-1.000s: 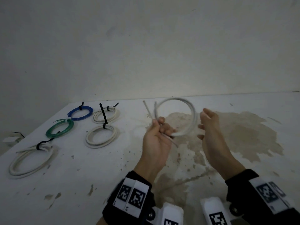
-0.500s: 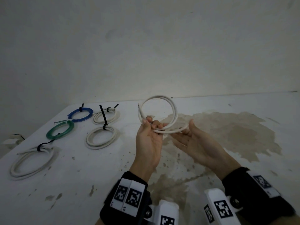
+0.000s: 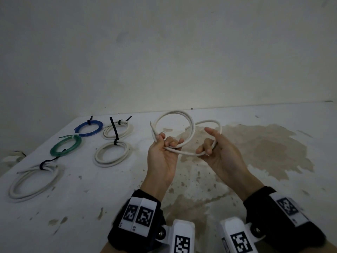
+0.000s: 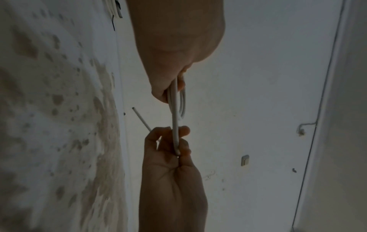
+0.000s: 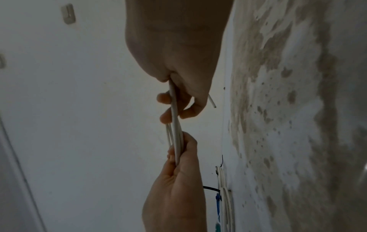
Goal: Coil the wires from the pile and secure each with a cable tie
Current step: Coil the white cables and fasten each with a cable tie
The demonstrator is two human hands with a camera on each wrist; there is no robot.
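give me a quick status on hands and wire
Left hand grips white wire near one loose end, one loop formed. Right hand holds the second loop. No tie on it yet. Five tied coils lie left, clear of the hands.

no readable text, only square coded markers (image 3: 139, 214) on wrist bands

White wire (image 3: 189, 125) in hand; 1 blue coil (image 3: 89, 126), 1 green coil (image 3: 66, 148), 3 white coils (image 3: 111, 155) with black cable ties (image 3: 114, 131); white table (image 3: 76, 201) blotched brown; black wristbands (image 3: 138, 221) bearing black-and-white square markers.
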